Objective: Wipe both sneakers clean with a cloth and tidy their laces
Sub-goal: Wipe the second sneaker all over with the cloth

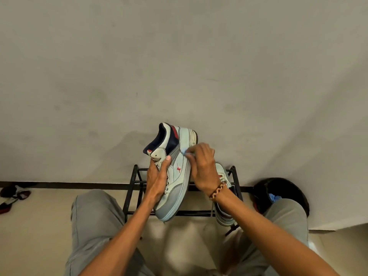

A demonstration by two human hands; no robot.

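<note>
My left hand grips a white sneaker with navy collar and red marks, held up on its side, heel away from me and toe near my lap. Fingers wrap over the laced top. My right hand pinches a small light-blue cloth and presses it against the sneaker's side near the heel. The second sneaker lies on the black metal rack, partly hidden behind my right wrist.
The rack stands against a pale wall. A black round bin with something blue inside stands at the right. Dark footwear lies on the floor at far left. My knees in grey trousers flank the rack.
</note>
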